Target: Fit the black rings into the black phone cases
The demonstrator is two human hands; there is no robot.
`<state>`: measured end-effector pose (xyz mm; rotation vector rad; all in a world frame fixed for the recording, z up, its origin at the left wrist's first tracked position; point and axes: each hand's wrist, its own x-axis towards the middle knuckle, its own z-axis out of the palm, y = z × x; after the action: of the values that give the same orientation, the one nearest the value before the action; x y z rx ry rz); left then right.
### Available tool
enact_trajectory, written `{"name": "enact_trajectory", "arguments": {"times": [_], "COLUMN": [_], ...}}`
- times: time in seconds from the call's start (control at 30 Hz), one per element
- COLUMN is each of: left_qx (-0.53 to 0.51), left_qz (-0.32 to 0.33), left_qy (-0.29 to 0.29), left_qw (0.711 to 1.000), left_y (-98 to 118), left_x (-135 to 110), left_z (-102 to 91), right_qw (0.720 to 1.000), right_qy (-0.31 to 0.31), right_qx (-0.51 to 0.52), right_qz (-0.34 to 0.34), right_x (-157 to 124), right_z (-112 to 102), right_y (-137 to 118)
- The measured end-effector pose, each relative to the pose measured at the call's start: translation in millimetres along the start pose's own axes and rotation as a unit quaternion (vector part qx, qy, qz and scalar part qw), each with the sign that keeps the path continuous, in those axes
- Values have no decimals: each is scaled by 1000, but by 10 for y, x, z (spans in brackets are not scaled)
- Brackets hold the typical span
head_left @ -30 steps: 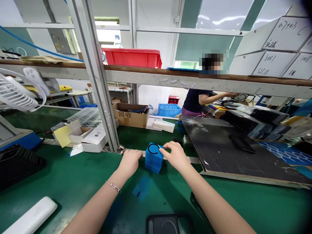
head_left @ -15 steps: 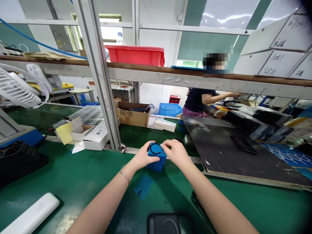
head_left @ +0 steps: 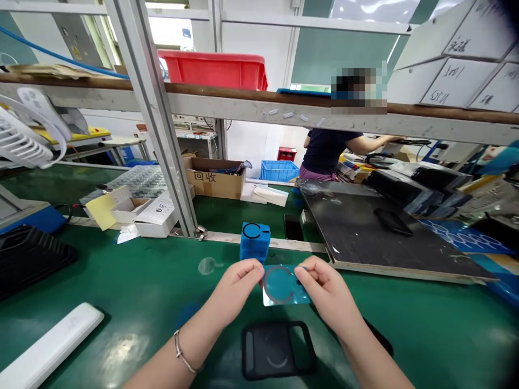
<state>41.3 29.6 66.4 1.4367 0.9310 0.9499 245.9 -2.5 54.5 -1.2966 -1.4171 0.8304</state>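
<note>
Both hands pinch a thin blue film sheet with a ring printed on it, held above the green table. My left hand grips its left edge, my right hand its right edge. Just beyond stands a blue block of stacked sheets with a black ring on top. Below the sheet a black phone case lies flat on the table, inner side up.
A white bar-shaped device lies at the near left. A black board rests at the right. A metal post rises behind the block. Boxes sit at left; another person works beyond the shelf.
Both hands left the blue block and drew back toward me, now holding one blue sheet between them above the phone case. The block stays where it stood.
</note>
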Motion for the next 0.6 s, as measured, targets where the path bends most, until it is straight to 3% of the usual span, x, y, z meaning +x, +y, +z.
{"name": "enact_trajectory", "arguments": {"times": [0.1,0.2,0.3,0.37,0.43,0.5,0.6], "left_qx": [-53,-109,-143,-160,-164,-97,152], "left_qz": [-37,-80,-112,-135,-163,-164,-90], "left_qy": [-23,-62,-109,-138,-171,-190,-140], "left_qw": [998,989,977,968,958,963,974], "left_y": [-64,-119,-119,-104,-101,-134,-277], "left_x": [-93,-162,-226,-268,-300,-304,-214], "left_z": [275,448,569,652,726,748,568], "right_qw": [999,977,916,883,871,873,894], "right_qy": [31,32,-47,-110,-135,-131,-115], "right_qx": [-40,-177,-286,-312,-302,-274,-242], "right_qz": [3,-111,-278,-333,-362,-381,-359], "right_x": [-299,-509,-617,-635,-633,-632,-656], "right_z": [-89,-256,-415,-472,-503,-554,-742], "right_y": [113,107,-45,-176,-279,-319,-204]}}
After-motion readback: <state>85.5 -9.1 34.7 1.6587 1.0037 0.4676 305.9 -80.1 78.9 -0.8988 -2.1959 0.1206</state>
